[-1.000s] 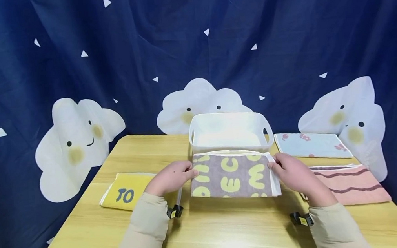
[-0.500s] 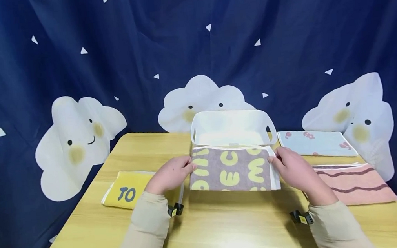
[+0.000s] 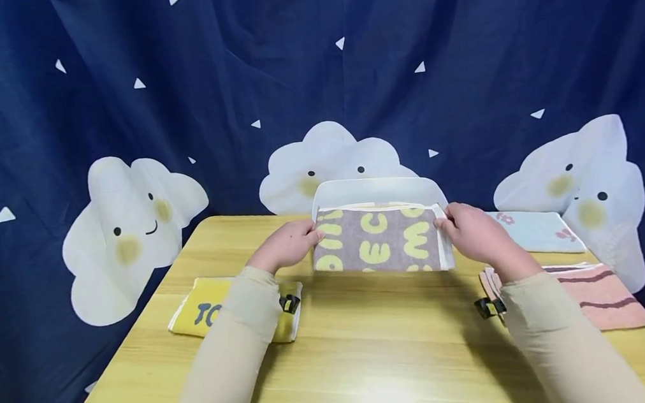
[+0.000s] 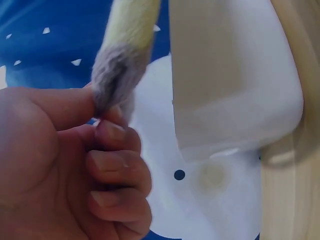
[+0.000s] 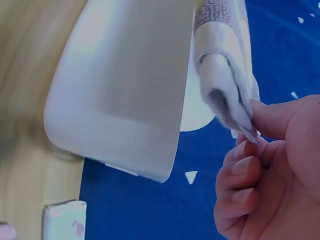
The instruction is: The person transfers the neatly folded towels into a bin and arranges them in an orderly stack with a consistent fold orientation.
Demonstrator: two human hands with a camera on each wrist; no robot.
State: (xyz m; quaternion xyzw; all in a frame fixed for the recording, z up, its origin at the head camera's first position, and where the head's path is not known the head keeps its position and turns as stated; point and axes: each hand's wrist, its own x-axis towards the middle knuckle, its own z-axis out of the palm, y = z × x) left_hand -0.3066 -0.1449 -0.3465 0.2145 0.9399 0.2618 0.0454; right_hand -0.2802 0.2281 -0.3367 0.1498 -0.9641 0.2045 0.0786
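Observation:
Both hands hold up a folded mauve towel (image 3: 374, 240) with yellow letters, in front of and above the near wall of a white plastic bin (image 3: 379, 188). My left hand (image 3: 288, 246) pinches the towel's left edge between thumb and fingers; the left wrist view shows this folded edge (image 4: 117, 70) close by. On the other side my right hand (image 3: 478, 236) pinches the white-bordered right edge, whose layers (image 5: 222, 75) show in the right wrist view. Most of the bin's front is hidden behind the towel in the head view.
A folded yellow towel (image 3: 204, 301) lies left on the wooden table (image 3: 381, 350), partly under the left forearm. At right lie a light blue flowered towel (image 3: 544, 230) and a pink towel (image 3: 607, 298) with wavy stripes. A dark blue curtain (image 3: 287, 57) hangs behind.
The two hands have raised the mauve towel and carried it forward, from before the bin to the height of its rim. The other towels lie where they were.

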